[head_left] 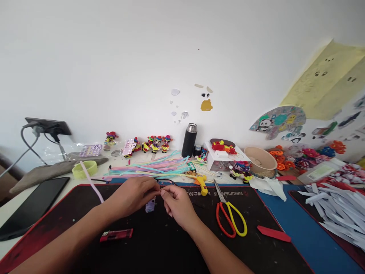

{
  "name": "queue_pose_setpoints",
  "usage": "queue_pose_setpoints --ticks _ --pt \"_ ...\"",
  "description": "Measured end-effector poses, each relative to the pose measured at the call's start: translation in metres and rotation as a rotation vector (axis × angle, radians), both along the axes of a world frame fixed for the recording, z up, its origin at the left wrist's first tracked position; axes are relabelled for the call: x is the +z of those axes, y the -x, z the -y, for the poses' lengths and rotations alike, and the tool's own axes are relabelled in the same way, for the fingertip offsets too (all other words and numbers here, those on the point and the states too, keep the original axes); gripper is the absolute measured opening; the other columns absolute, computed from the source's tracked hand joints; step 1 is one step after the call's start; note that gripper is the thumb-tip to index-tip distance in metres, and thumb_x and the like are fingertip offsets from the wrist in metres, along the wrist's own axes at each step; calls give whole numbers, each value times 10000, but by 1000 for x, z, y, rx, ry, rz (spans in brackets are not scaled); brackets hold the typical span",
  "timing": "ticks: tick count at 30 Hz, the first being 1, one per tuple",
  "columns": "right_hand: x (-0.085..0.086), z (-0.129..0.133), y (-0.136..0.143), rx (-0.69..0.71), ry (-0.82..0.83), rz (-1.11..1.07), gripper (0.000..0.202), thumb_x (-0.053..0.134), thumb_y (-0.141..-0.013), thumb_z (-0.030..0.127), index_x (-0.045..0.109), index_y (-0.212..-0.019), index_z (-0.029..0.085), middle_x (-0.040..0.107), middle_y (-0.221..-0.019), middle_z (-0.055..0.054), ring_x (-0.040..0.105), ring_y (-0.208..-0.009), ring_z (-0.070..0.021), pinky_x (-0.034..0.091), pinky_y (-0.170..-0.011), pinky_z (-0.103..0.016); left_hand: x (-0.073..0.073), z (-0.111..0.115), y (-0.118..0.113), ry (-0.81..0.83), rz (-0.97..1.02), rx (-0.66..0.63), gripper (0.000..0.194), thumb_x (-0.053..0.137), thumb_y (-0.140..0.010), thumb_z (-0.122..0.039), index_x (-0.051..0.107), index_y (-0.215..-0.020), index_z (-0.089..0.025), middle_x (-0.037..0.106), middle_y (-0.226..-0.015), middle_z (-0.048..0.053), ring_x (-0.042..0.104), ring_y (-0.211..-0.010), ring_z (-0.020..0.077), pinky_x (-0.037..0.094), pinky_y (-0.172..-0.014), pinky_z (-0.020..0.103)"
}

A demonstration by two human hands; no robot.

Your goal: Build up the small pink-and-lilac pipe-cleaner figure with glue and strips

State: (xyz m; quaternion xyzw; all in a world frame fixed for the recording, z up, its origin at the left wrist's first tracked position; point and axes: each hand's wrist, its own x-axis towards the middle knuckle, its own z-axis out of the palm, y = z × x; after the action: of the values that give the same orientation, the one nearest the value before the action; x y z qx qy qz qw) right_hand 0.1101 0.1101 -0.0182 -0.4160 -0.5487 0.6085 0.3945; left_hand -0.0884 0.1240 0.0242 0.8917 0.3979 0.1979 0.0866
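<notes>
My left hand [136,196] and my right hand [179,205] meet over the black desk mat [159,251], fingertips nearly touching. Both are closed in a pinch, and whatever lies between the fingers is too small to make out. Just below the left fingers is a small lilac object [150,206]; whether it lies on the mat or hangs from the hand I cannot tell. A pale pink fuzzy stem [92,182] slants behind my left wrist. Nearest my left forearm lies a red lighter [116,234]. Scissors [226,215] with red and yellow handles rest right of my right hand.
Behind the hands are a yellow glue gun [202,185], pastel pipe cleaners [148,168], a black flask [189,140] and several small dolls [156,144]. A phone [32,207] lies left; a red strip [273,233] and white paper strips [339,213] lie right.
</notes>
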Motion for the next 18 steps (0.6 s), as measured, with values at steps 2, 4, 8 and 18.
queue_pose_setpoints --ticks 2,4,8,18 --pt "0 0 0 1 2 1 411 669 -890 591 659 -895 180 465 -443 104 346 -357 -75 249 -397 -216 0 -2 2 -9 -12 -22 136 587 -1014 -239 716 -978 -215 766 -890 16 697 -784 182 439 -712 262" --pt "-1 0 1 0 2 12 404 676 -882 589 644 -864 186 462 -444 105 349 -360 -74 255 -395 -214 -1 -3 2 -22 -17 -46 162 573 -1012 -209 725 -957 -223 772 -884 8 699 -780 177 441 -714 262" --pt "-1 0 1 -10 16 -2 424 696 -851 613 628 -842 195 431 -456 117 346 -370 -72 260 -388 -212 -2 -4 3 -39 18 -64 182 568 -1013 -220 728 -928 -233 765 -851 -5 698 -754 167 444 -692 254" --pt "-7 -3 2 -38 23 -44 428 732 -827 617 629 -819 202 404 -476 121 350 -367 -77 267 -384 -222 -7 -4 2 -222 -6 -132 273 498 -1060 -256 751 -960 -234 768 -823 13 694 -725 177 457 -685 263"
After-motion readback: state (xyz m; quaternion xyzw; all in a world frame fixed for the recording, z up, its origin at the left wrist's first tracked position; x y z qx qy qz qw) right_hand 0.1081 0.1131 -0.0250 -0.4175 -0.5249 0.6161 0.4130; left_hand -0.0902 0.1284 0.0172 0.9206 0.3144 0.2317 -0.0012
